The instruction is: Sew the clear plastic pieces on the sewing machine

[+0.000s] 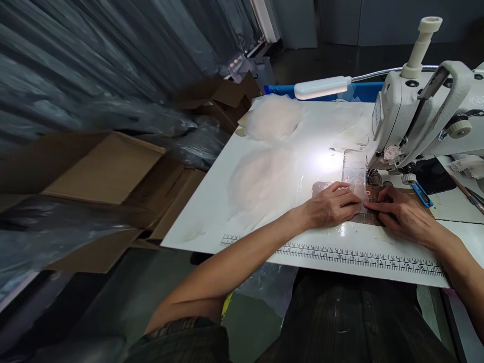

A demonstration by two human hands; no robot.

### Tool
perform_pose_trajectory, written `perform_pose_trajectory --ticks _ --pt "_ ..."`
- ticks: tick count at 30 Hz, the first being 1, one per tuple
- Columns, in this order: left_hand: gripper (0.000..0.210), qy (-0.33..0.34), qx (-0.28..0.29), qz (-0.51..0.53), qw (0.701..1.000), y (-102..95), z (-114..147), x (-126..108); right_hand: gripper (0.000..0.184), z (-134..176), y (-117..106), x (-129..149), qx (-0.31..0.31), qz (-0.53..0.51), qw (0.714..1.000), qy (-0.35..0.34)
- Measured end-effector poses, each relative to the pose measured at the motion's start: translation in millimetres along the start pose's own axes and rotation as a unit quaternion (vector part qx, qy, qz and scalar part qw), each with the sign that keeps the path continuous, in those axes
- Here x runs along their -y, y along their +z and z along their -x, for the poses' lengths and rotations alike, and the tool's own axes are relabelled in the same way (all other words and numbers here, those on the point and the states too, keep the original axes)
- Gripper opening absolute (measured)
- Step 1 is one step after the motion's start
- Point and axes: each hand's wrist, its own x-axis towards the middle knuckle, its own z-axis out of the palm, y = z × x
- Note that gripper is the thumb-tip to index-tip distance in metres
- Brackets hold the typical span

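Observation:
A white sewing machine (391,121) stands at the right of the white table. Just in front of its presser foot lies a thin, see-through piece of fabric (355,182) with small red marks. My left hand (335,204) is on the fabric's near left part, fingers bent and closed together on it. From the right, my right hand (403,212) meets it, index finger stretched towards the left fingertips and the other fingers curled. Both hands' fingertips pinch the fabric's near edge; the exact grip is partly hidden. A brown plate (368,217) lies beneath the hands.
Two piles of pale sheer pieces, a far pile (274,117) and a nearer pile (260,179), lie left on the table (212,217). A lamp (321,88) shines from above. A blue cutter (421,194) lies right. Cardboard boxes (102,171) stand left; a printed ruler (340,254) runs along the front edge.

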Motion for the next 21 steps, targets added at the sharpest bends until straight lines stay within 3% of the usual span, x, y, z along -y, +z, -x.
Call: perform_pose_trajectory --ticks 2,5,10,14,21 --pt "0.021 -0.010 0.002 0.010 1.000 -2.7 -0.2 1.5 0.037 0.0 0.7 0.7 0.002 0.000 1.000 0.001" --pt "0.047 -0.049 -0.001 0.024 0.999 -7.6 -1.3 5.5 0.037 0.7 1.1 1.2 0.005 0.006 1.000 0.006" --pt "0.069 -0.087 0.055 0.017 0.995 -8.7 -2.5 10.8 0.036 0.6 -0.5 1.8 0.012 0.020 1.000 0.003" --pt "0.071 -0.089 0.075 0.022 0.993 -3.7 0.3 11.7 0.037 -0.7 -2.1 2.5 0.016 0.021 1.000 0.003" --pt "0.063 -0.077 0.030 0.056 0.995 -0.3 2.1 10.5 0.037 0.8 0.2 0.9 0.011 0.019 1.000 0.000"
